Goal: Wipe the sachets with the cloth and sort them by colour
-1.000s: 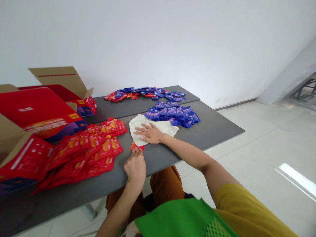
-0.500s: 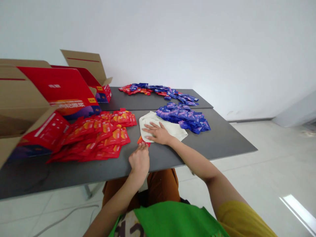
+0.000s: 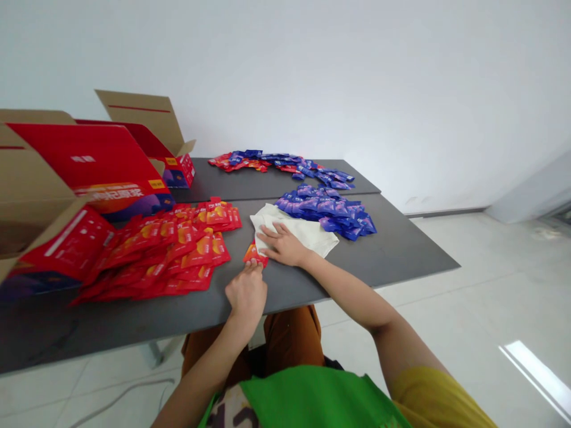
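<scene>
My right hand (image 3: 281,244) lies flat with fingers spread on a cream cloth bag (image 3: 307,232) in the middle of the dark grey table (image 3: 401,249). My left hand (image 3: 245,292) reaches forward and its fingertips press on the near end of a red and orange sachet (image 3: 253,255) that pokes out from under the bag's left edge. A broad heap of red sachets (image 3: 169,249) lies just left of both hands.
A pile of blue sachets (image 3: 330,209) sits behind the bag, and a mixed red and blue row (image 3: 276,161) lies on the far table. Open cardboard cartons with red printing (image 3: 66,190) stand at the left. Pale floor lies to the right.
The view swung left then slightly back. My right hand slid a little toward the bag's left edge. More of the red sachet now shows under my left fingertips.
</scene>
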Available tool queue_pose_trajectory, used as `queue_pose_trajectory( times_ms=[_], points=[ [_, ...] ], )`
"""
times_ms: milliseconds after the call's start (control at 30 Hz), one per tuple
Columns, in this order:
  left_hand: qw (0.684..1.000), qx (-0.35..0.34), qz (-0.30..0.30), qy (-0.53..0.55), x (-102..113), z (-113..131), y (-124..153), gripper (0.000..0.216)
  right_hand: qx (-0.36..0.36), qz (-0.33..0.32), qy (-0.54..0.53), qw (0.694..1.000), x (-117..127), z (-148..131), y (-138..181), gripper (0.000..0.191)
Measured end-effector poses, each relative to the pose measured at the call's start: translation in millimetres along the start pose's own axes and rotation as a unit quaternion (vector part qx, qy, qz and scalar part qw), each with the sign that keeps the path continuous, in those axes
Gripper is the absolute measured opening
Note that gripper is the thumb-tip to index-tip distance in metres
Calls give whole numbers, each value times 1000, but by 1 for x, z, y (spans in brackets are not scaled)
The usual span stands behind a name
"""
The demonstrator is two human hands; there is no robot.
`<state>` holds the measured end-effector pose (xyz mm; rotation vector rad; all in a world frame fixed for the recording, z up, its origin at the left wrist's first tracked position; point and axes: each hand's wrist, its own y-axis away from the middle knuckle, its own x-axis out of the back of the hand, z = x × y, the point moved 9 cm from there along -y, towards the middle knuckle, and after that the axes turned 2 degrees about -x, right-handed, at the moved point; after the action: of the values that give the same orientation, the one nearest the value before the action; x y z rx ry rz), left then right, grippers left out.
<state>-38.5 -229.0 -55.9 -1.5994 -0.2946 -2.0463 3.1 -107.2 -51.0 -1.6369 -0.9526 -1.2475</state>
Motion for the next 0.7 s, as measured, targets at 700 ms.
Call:
queue_pose_trajectory(
  times_ms=[700],
  points=[
    [971, 78, 132, 183, 20, -34, -16, 44, -255, 225, -173, 924, 57, 33, 37, 46]
  ],
)
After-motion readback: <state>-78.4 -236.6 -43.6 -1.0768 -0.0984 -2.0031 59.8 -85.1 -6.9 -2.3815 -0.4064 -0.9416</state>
